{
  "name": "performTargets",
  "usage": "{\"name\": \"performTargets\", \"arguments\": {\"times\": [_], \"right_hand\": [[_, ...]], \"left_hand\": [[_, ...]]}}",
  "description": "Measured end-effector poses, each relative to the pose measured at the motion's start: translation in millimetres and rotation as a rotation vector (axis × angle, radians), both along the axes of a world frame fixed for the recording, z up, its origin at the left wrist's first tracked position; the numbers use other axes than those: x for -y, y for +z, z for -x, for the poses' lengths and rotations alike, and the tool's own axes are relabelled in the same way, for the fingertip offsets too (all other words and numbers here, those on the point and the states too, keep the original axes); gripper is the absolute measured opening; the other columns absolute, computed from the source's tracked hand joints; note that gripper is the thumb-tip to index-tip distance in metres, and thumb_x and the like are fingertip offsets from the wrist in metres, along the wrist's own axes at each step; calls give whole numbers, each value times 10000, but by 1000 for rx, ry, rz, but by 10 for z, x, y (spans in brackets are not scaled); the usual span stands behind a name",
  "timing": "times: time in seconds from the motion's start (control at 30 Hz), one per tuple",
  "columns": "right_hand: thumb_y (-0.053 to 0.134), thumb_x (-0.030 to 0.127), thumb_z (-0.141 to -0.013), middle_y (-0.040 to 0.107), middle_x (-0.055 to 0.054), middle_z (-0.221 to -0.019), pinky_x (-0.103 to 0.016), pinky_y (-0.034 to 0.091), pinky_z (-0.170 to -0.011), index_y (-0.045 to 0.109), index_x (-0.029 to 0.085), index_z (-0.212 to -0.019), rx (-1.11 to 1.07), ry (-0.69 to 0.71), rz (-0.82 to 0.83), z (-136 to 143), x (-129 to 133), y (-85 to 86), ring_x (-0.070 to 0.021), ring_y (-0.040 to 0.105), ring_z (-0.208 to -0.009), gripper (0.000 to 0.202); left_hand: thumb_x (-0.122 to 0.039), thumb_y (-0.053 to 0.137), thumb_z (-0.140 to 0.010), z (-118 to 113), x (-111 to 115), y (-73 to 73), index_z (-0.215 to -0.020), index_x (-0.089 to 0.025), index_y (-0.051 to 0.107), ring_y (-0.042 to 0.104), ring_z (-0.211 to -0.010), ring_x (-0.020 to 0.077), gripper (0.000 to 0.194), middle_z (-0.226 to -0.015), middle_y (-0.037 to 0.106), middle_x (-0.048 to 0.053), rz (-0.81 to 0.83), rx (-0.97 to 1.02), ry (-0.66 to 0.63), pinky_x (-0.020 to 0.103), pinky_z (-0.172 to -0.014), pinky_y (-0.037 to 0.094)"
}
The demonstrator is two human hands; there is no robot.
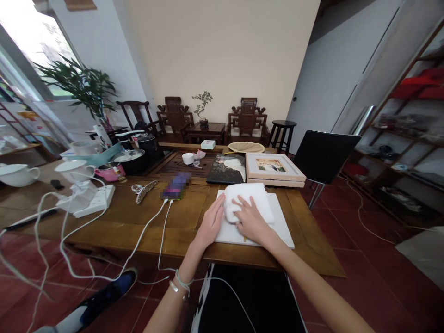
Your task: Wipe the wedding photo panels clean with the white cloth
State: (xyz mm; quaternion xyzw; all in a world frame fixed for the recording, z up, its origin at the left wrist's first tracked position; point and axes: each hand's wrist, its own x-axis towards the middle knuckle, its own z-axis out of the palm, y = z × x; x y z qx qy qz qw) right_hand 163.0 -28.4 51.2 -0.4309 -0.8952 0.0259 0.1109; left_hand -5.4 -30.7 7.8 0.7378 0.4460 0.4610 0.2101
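Note:
A folded white towel [258, 196], soft and fluffy, lies on a flat white board [280, 222] near the table's front edge. My right hand [250, 222] presses down on the towel with its fingers spread. Against the towel's left side rests my left hand [211, 223], its fingers stretched out and lying along the edge. Neither hand grips anything. Part of the board is hidden under the towel and my hands.
Behind the board are a pink-framed photo [275, 169], a dark album [227, 169] and a woven fan [246, 147]. Left of my hands lie a phone [175, 186] on charging cables, a hair claw [143, 189] and a power strip [95, 201]. Pots and cups stand farther left.

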Motion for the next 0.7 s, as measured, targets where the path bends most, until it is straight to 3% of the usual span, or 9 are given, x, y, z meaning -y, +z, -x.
{"name": "performTargets", "arguments": {"times": [0.17, 0.23, 0.33, 0.47, 0.6, 0.7], "right_hand": [[473, 116, -677, 499, -85, -1281, -449, 91, -1078, 643, 176, -850, -7, 283, 121, -104, 487, 125, -218, 235, -1306, 250], [478, 131, -686, 529, -90, -1242, -399, 118, -1083, 637, 181, -844, -7, 284, 170, -202, 615, 182, -199, 283, -1287, 230], [474, 164, -739, 591, -105, -1134, -358, 192, -1055, 630, 181, -856, 8, 166, 174, -346, 642, 260, -217, 418, -1189, 196], [397, 287, -865, 658, -82, -888, -381, 262, -974, 616, 189, -861, 29, -10, 145, -447, 367, 353, -237, 564, -925, 240], [347, 374, -902, 657, -94, -910, -332, 347, -823, 607, 166, -817, -51, -93, 170, -335, -75, 366, -232, 577, -848, 343], [369, 374, -901, 661, -85, -923, -345, 320, -846, 609, 166, -829, -106, -75, 163, -120, -335, 293, -231, 577, -868, 326]], "left_hand": [[-314, 223, -933, 8, 14, 4, -1343, -174, 342, 291, -1313, 173, 449, -1420, 338, 56, -24, 58, 20, 360, -1105, 223], [-318, 246, -929, 5, -6, -28, -1319, -163, 384, 333, -1293, 174, 442, -1396, 378, 67, -9, 32, 30, 359, -1092, 256], [-322, 317, -909, -3, -45, -83, -1238, -160, 491, 420, -1238, 183, 406, -1314, 486, 81, 24, -65, 35, 370, -1073, 295], [-290, 378, -884, -6, -80, -132, -1158, -150, 567, 446, -1219, 197, 361, -1256, 540, 99, 51, -148, 18, 401, -1073, 284], [-264, 406, -864, -2, -82, -138, -1123, -151, 594, 437, -1226, 201, 339, -1254, 542, 100, 50, -139, 5, 409, -1069, 284], [-253, 422, -852, 2, -76, -123, -1128, -161, 591, 437, -1226, 208, 336, -1249, 548, 92, 47, -135, 1, 415, -1067, 285]]}}
